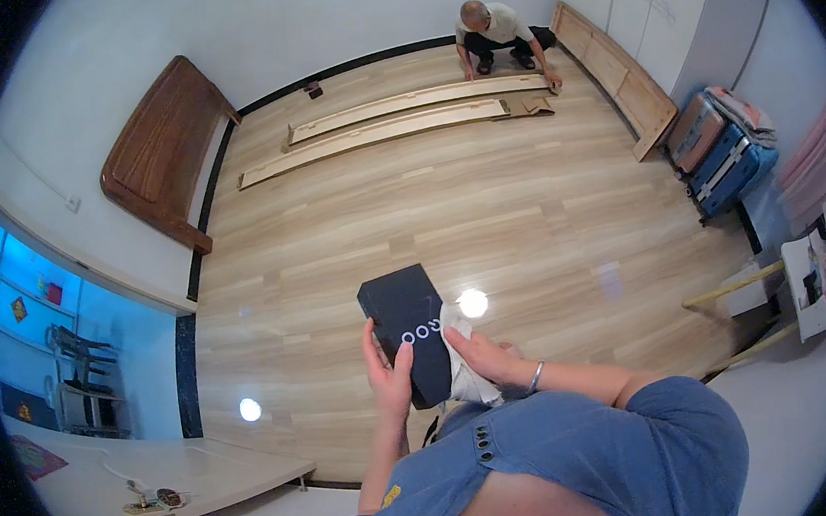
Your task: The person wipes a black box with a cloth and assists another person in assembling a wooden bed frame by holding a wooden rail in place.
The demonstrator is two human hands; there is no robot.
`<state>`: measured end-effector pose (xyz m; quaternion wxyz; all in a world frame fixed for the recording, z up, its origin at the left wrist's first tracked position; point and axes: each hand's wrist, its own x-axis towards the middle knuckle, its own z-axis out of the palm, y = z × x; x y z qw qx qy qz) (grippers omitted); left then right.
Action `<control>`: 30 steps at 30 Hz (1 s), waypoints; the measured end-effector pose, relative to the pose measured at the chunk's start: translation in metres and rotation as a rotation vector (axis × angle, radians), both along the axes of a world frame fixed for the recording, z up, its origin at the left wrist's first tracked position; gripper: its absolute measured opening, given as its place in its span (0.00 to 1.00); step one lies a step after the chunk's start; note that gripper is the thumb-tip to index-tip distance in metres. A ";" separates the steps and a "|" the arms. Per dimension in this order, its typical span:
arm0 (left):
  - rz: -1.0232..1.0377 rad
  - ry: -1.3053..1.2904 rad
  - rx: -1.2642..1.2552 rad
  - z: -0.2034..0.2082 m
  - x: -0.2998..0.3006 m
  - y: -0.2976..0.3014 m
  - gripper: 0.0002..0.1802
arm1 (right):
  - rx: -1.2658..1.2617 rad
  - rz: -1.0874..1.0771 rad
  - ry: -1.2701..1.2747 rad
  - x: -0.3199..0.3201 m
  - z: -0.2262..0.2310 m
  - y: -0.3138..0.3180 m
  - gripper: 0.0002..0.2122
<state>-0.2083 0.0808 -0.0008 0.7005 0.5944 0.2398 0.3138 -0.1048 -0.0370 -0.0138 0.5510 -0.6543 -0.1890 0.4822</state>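
- Two bare hands are in my view, both occupied: the left hand [390,368] grips a black rectangular box with pale round lettering [399,303] by its left side, thumb laid over the front and fingers wrapped round the edge.
- The right hand [479,352] is curled over a crumpled white cloth [469,382], pressing it to the lower right side of the box; I cannot make out all its fingers.
- I see the box tilted and held up in front of the wearer's body, above the pale wood-look floor [363,233].
- A silver bangle [537,376] circles the right wrist, and a blue short-sleeved shirt [563,440] fills the lower edge of my picture.
- At the far wall I have another person [504,30] crouching, one hand at the right end of the farther of two long pale wooden boards [420,100]; the boards lie side by side on the floor.
- To my left, a brown polished wooden headboard [166,142] leans against the wall.
- To my right, a long pale wooden panel [617,77] leans before a white wardrobe [641,12], with a blue hard-shell suitcase [734,174] and a brownish-pink suitcase [697,134] standing near its end.
- At lower left I get a long white desk [226,467] carrying a few small objects [155,497], too small to identify.
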 end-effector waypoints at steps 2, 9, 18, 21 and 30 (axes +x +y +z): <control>0.052 -0.012 -0.058 0.006 0.000 0.007 0.32 | -0.090 0.088 -0.099 0.001 0.047 -0.002 0.30; 0.273 -0.131 -0.258 0.018 0.006 0.025 0.27 | 0.008 0.200 -0.049 0.001 0.046 0.001 0.24; 0.403 -0.318 -0.204 0.045 0.024 0.021 0.21 | 0.041 0.001 -0.054 0.002 0.028 -0.002 0.25; 0.444 -0.295 0.003 0.036 0.028 0.013 0.22 | 0.108 -0.209 0.124 0.006 -0.002 0.001 0.25; 0.088 0.000 0.261 0.034 0.054 -0.026 0.27 | 0.299 -0.623 0.186 0.098 -0.042 -0.043 0.22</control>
